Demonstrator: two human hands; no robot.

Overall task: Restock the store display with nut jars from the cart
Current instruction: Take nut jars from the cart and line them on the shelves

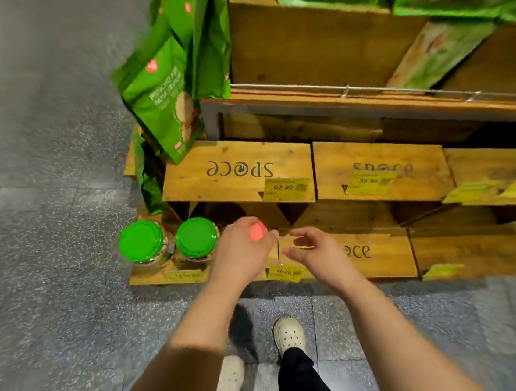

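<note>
Head view, looking down past two bare forearms at a low wooden crate display (239, 178) stamped with dark lettering and hung with yellow price tags (284, 188). The left hand (243, 247) is wrapped over a jar with a salmon-pink round lid (259, 232); its fingers curl round the lid from above, most likely so the jar can be lowered straight down into the bottom tier of the crate display. Only the lid shows, as the hand hides the jar's body. Just left of that jar, on the same bottom tier, stand two clear jars with bright green round lids (142, 241), side by side and upright, forming a row that the pink-lidded jar seems meant to extend. The right hand (311, 248) hovers just right of the pink lid, fingers apart and loosely bent, holding nothing, probably ready to steady the jar. Green snack pouches (163, 90) hang at the crate display's upper left corner. The cart is not in view.
</note>
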